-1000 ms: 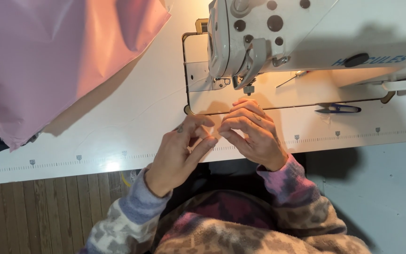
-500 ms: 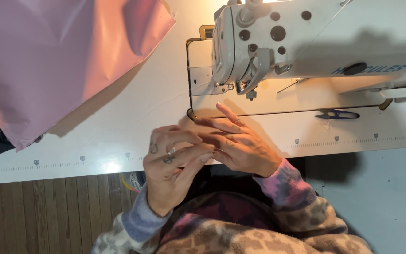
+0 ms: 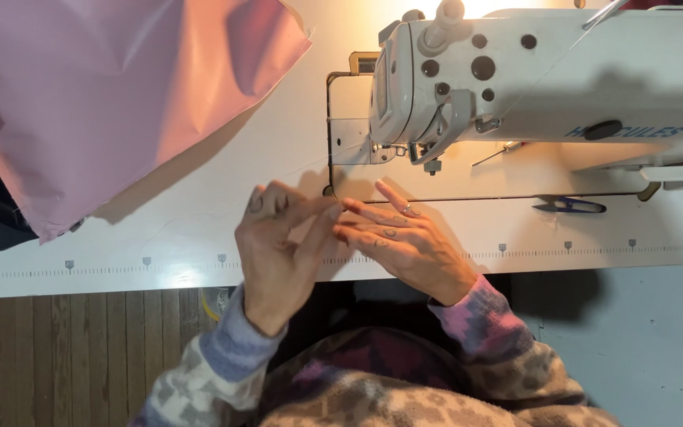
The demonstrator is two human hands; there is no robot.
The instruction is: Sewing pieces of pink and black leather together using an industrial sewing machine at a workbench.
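At bench front edge, left hand (image 3: pixel 278 245) & right hand (image 3: pixel 401 241) meet fingertip to fingertip, fingers loose, gripping nothing visible, before sewing machine (image 3: pixel 515 87).

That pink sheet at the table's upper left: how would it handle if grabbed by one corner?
The pink sheet would probably flop and drape, since it shows soft creases and hangs past the table edge. It looks thin, so it is likely light for its size. Its faint sheen hints that it may slide easily on the smooth tabletop.
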